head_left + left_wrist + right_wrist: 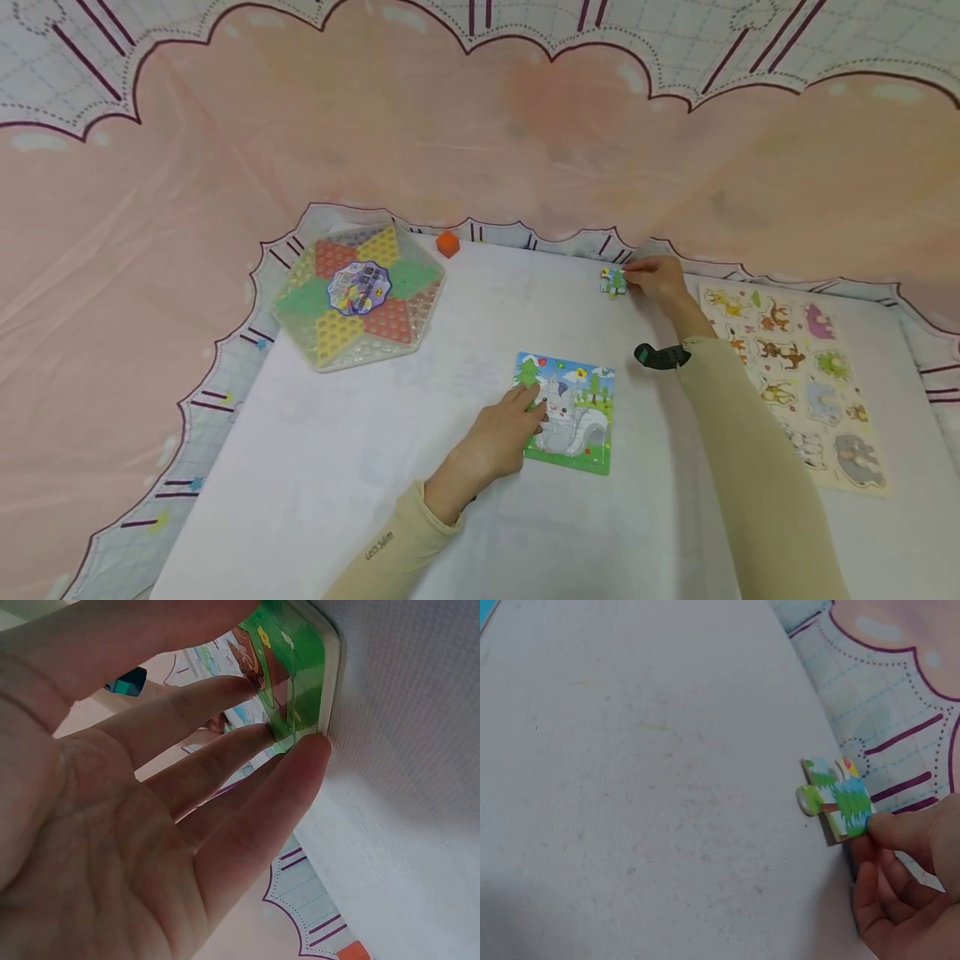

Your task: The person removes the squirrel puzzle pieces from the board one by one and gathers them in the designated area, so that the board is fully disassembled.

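A square jigsaw puzzle (573, 461) with a grey squirrel-like animal on green grass lies mid-table. My left hand (498, 432) rests on its left side. In the left wrist view the fingers are extended, their tips touching the green edge of the puzzle (304, 671); they hide part of the picture. At the table's far edge, my right hand (662, 283) pinches a loose jigsaw piece (612, 282) between thumb and fingers. The right wrist view shows this piece (844, 799) printed with a green tree, slightly tilted by the table edge.
A hexagonal Chinese checkers board (390, 333) lies at the back left, with an orange block (447, 244) beside it. On the right, beneath my right forearm, is a wooden animal puzzle board (810, 333). A pink patterned cloth (450, 133) borders the white table (337, 442).
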Motion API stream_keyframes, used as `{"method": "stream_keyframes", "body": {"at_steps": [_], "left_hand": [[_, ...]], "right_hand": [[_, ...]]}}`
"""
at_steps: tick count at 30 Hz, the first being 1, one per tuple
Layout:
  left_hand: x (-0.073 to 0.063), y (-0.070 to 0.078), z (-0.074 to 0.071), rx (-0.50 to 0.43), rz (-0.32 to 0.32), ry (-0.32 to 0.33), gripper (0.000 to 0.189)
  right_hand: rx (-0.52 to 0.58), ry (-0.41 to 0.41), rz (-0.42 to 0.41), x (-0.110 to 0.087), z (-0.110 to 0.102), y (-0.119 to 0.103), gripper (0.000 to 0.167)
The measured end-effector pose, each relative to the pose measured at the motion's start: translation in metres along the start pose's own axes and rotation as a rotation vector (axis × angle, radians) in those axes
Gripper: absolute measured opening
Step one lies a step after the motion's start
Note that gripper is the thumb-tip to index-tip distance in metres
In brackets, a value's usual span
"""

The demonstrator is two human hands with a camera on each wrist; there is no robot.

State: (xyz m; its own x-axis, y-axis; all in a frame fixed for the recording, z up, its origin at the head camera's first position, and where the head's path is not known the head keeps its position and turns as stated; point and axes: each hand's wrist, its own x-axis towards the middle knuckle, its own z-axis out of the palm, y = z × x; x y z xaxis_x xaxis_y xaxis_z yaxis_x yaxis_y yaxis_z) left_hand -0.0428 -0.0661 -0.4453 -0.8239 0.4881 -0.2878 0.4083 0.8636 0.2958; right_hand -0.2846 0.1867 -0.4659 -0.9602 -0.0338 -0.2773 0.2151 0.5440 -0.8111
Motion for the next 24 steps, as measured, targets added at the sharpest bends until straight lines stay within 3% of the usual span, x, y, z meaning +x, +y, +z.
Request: {"method": "stream_keyframes", "body": {"at_steps": [7,14,24], "left_hand": [[-0.0007,-0.0007,0.0006,0.007,0.007,0.004,0.057],[0.0001,-0.0004,0.0007,0.01,0.009,0.013,0.056],[-0.0007,-0.0011,0.0018,0.009,0.009,0.012,0.052]], "right_hand": [[-0.018,0.027,0.059,0.0009,0.0019,-0.0037,0.031],[-0.084,0.011,0.028,0.0051,0.0004,-0.0049,0.031],[-0.123,0.022,0.055,0.0085,0.0035,-0.0067,0.03]]}}
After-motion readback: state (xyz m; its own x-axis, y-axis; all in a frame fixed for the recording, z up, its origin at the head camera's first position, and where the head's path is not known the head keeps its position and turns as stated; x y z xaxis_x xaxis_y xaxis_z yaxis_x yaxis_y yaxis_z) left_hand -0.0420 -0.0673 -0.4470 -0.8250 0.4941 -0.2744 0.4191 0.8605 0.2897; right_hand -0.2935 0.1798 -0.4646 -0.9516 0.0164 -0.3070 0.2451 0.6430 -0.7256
